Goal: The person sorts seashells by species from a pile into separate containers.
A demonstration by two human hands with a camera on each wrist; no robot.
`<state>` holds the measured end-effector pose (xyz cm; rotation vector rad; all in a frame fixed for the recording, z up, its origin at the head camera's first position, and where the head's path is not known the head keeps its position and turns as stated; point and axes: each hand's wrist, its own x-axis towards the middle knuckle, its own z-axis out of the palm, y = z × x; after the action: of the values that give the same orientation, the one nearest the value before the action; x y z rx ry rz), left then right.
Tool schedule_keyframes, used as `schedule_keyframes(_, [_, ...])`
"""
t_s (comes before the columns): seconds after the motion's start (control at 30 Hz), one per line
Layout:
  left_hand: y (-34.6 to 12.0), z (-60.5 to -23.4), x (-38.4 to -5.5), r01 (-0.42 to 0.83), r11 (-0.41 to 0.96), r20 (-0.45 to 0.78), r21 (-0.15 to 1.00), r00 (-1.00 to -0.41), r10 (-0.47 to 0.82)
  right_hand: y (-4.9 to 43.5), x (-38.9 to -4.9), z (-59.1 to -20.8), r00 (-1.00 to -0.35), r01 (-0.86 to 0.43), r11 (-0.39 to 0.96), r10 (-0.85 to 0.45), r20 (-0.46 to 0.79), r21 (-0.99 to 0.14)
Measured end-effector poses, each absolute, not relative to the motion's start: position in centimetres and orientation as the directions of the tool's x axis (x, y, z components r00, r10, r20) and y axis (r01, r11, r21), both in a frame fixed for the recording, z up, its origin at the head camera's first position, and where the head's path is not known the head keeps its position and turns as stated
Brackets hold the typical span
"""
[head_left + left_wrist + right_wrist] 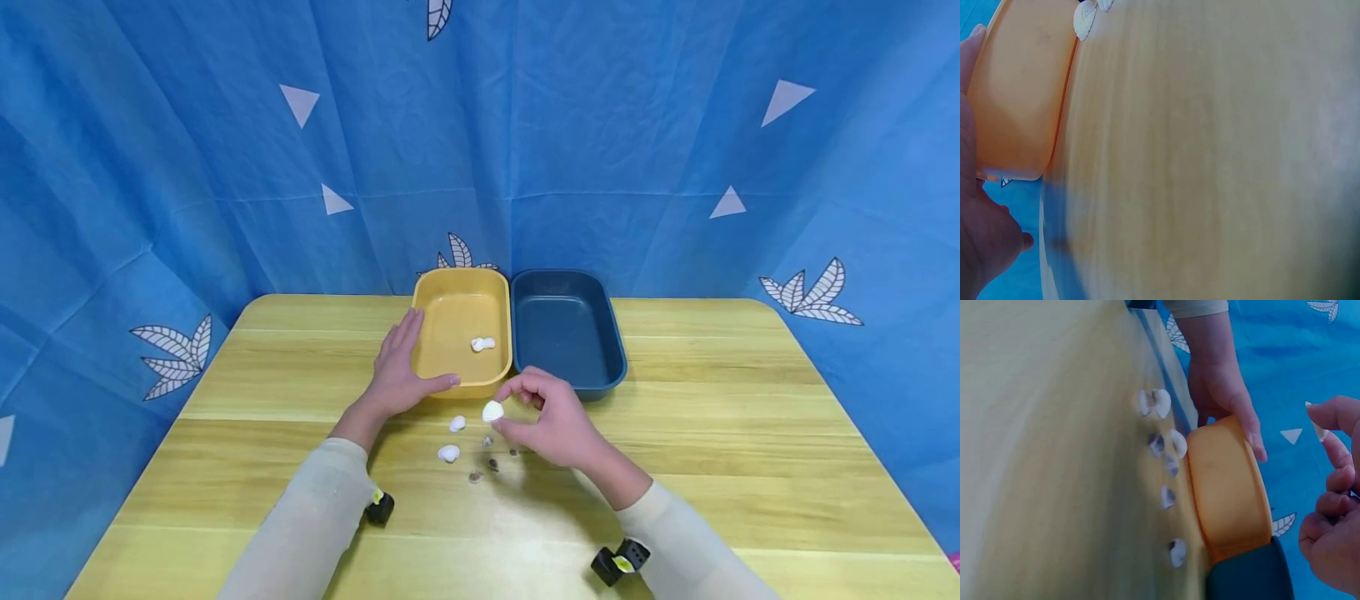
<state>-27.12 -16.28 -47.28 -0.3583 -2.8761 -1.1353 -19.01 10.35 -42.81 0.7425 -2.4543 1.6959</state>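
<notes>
One white shell (492,411) is pinched between the thumb and forefinger of the right hand (551,417), just on the near side of the yellow tray (461,304), which lies ahead and slightly left of the grip; the blue tray (562,321) stands close beside it on the right. The left hand (401,367) lays straight fingers along the yellow tray's left side, holding no shell. Two loose shells (457,423) lie on the surface (285,367) between the hands, left of the small dark shells (492,465). The head view alone shows white pieces (489,342) inside the yellow tray; the right wrist view seems to catch the pinched shell edge-on, thin, its long axis hard to judge.
</notes>
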Motion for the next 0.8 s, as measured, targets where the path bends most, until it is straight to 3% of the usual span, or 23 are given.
schedule_keyframes(0.8, [-16.4,-47.5,-27.2,0.237,0.705,0.121,0.669,-0.970,0.212,7.4,-25.0,-39.8,-0.900,-0.434,0.358,-0.209,0.382,-0.827])
